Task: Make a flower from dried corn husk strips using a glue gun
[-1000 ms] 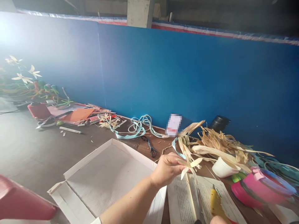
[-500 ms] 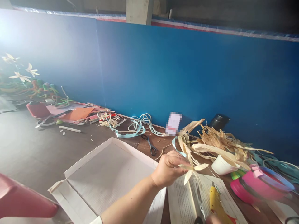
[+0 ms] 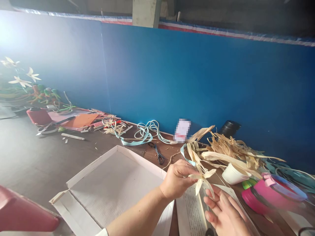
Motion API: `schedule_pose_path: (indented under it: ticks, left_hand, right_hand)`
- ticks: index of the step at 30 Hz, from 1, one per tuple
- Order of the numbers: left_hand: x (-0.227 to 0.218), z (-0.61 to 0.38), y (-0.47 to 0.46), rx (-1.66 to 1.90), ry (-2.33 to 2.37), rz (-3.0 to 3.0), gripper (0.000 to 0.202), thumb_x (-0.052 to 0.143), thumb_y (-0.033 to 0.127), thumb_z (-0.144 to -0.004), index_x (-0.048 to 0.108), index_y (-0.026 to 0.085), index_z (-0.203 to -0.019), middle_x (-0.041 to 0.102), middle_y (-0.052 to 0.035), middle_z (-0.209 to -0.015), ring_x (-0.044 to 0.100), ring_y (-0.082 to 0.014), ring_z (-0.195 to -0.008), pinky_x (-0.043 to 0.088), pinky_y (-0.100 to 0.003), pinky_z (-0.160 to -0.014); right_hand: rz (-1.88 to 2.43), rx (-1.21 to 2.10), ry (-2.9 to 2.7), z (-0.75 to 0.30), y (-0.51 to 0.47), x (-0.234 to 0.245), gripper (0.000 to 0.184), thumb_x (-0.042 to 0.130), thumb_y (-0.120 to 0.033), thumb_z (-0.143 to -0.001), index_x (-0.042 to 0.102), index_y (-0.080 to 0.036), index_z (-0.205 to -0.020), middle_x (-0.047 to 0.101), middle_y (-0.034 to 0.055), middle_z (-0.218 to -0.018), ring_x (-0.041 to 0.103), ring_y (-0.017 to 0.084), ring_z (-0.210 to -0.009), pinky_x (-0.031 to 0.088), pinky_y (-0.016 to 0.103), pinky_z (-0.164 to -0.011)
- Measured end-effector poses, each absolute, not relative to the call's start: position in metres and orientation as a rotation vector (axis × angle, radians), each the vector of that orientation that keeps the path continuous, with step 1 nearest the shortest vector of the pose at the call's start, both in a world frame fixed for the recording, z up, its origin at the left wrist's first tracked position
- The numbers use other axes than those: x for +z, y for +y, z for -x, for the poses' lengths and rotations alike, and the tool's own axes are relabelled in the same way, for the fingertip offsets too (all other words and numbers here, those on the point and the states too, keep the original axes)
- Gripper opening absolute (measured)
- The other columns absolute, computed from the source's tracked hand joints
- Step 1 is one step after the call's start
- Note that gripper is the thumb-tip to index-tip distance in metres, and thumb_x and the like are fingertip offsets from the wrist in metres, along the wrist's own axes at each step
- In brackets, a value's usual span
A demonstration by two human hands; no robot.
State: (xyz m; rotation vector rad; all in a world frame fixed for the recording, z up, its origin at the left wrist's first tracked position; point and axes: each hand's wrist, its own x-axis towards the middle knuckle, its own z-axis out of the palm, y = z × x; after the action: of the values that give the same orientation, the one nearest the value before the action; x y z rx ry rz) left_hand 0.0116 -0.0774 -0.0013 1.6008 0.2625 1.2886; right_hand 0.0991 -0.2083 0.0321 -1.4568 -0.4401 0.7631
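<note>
A pale corn-husk flower (image 3: 202,177) with several narrow petals is pinched between the fingertips of my left hand (image 3: 178,178), over the edge of an open book (image 3: 188,209). My right hand (image 3: 227,209) is just below and right of the flower, palm turned up and fingers apart. One fingertip is close to the lowest right petal; whether it touches I cannot tell. Beneath my right hand, a dark scissor handle (image 3: 209,232) shows at the bottom edge, and the hand covers most of the book's right page.
A white box lid (image 3: 103,183) lies left of my hands. Behind are black scissors (image 3: 158,154), a pale blue cord (image 3: 157,131) and dry corn husks (image 3: 233,147). To the right stand a white cup (image 3: 235,174) and a pink container (image 3: 270,193). A blue partition (image 3: 197,75) rises behind.
My right hand has come up from the bottom edge to the flower, opening its fingers and covering the yellow glue gun and most of the scissors. My left hand still holds the flower in place.
</note>
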Motion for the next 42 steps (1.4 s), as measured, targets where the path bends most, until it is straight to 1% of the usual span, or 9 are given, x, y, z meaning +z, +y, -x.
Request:
schedule_pose_path:
  ticks: [4, 7, 14, 18, 22, 27, 32, 37, 42]
  left_hand:
    - [-0.002, -0.013, -0.079, 1.290, 0.250, -1.600, 0.023, 0.071, 0.042, -0.076, 0.077, 0.020, -0.080, 0.072, -0.0069, -0.076, 0.063, -0.0166, -0.078, 0.048, -0.028, -0.078]
    - [-0.002, -0.013, -0.080, 1.278, 0.272, -1.599, 0.024, 0.071, 0.042, -0.076, 0.077, 0.019, -0.080, 0.072, -0.0074, -0.077, 0.063, -0.0172, -0.079, 0.048, -0.028, -0.077]
    - [0.000, -0.013, -0.081, 1.279, 0.283, -1.605, 0.022, 0.071, 0.040, -0.076, 0.077, 0.019, -0.081, 0.071, -0.0072, -0.076, 0.062, -0.0159, -0.077, 0.048, -0.026, -0.075]
    - [-0.001, -0.013, -0.081, 1.278, 0.272, -1.582, 0.020, 0.071, 0.038, -0.076, 0.077, 0.019, -0.082, 0.072, -0.0071, -0.079, 0.063, -0.0163, -0.079, 0.048, -0.026, -0.076]
    - [-0.004, -0.014, -0.081, 1.282, 0.293, -1.593, 0.019, 0.071, 0.036, -0.076, 0.077, 0.019, -0.083, 0.072, -0.0065, -0.078, 0.062, -0.0164, -0.079, 0.047, -0.027, -0.078]
    - [-0.006, -0.016, -0.081, 1.316, 0.321, -1.575, 0.012, 0.073, 0.030, -0.076, 0.077, 0.019, -0.079, 0.071, -0.0060, -0.078, 0.061, -0.0161, -0.078, 0.046, -0.028, -0.078]
    - [-0.002, -0.015, -0.081, 1.325, 0.319, -1.583, 0.010, 0.072, 0.027, -0.076, 0.077, 0.018, -0.078, 0.070, -0.0058, -0.075, 0.062, -0.0161, -0.078, 0.045, -0.027, -0.078]
    - [0.001, -0.013, -0.082, 1.325, 0.330, -1.599, 0.016, 0.071, 0.033, -0.077, 0.076, 0.018, -0.078, 0.070, -0.0056, -0.074, 0.061, -0.0156, -0.076, 0.045, -0.027, -0.076]
    - [0.000, -0.013, -0.082, 1.328, 0.337, -1.607, 0.016, 0.072, 0.034, -0.076, 0.076, 0.019, -0.077, 0.069, -0.0052, -0.073, 0.061, -0.0153, -0.075, 0.045, -0.026, -0.075]
  right_hand:
    - [1.318, 0.857, -0.312, -0.098, -0.191, 0.028, 0.034, 0.076, -0.050, -0.066, 0.065, -0.023, -0.085, 0.065, 0.0016, -0.082, 0.060, 0.014, -0.073, 0.046, 0.019, -0.051]
    - [1.316, 0.819, -0.323, -0.097, -0.184, 0.028, 0.037, 0.081, -0.045, -0.061, 0.064, -0.022, -0.083, 0.064, -0.0003, -0.078, 0.057, 0.011, -0.067, 0.044, 0.017, -0.049]
    - [1.375, 0.743, -0.417, -0.098, -0.180, 0.029, 0.038, 0.080, -0.047, -0.060, 0.062, -0.018, -0.077, 0.058, -0.0023, -0.065, 0.049, 0.006, -0.052, 0.040, 0.014, -0.044]
    - [1.330, 0.758, -0.421, -0.097, -0.183, 0.029, 0.036, 0.076, -0.046, -0.065, 0.063, -0.020, -0.087, 0.060, -0.0015, -0.071, 0.051, 0.008, -0.056, 0.041, 0.016, -0.047]
    - [1.321, 0.738, -0.403, -0.095, -0.187, 0.033, 0.045, 0.071, -0.052, -0.069, 0.062, -0.023, -0.103, 0.061, 0.0000, -0.083, 0.053, 0.011, -0.064, 0.044, 0.020, -0.051]
    - [1.613, 0.292, -0.680, -0.087, -0.199, 0.040, 0.043, 0.065, -0.056, -0.074, 0.062, -0.023, -0.102, 0.064, 0.0056, -0.087, 0.059, 0.019, -0.072, 0.049, 0.032, -0.065]
    - [1.607, -0.454, -1.212, -0.078, -0.203, 0.042, 0.016, 0.062, -0.031, -0.083, 0.071, -0.026, -0.095, 0.063, 0.0065, -0.083, 0.059, 0.019, -0.071, 0.044, 0.033, -0.073]
    - [1.701, -0.608, -1.426, -0.085, -0.199, 0.036, 0.026, 0.061, -0.026, -0.084, 0.072, -0.022, -0.108, 0.056, 0.0076, -0.077, 0.054, 0.020, -0.068, 0.041, 0.035, -0.070]
    - [1.701, -0.720, -1.548, -0.097, -0.197, 0.031, 0.029, 0.064, -0.025, -0.082, 0.072, -0.021, -0.110, 0.058, 0.0080, -0.077, 0.054, 0.021, -0.067, 0.040, 0.036, -0.069]
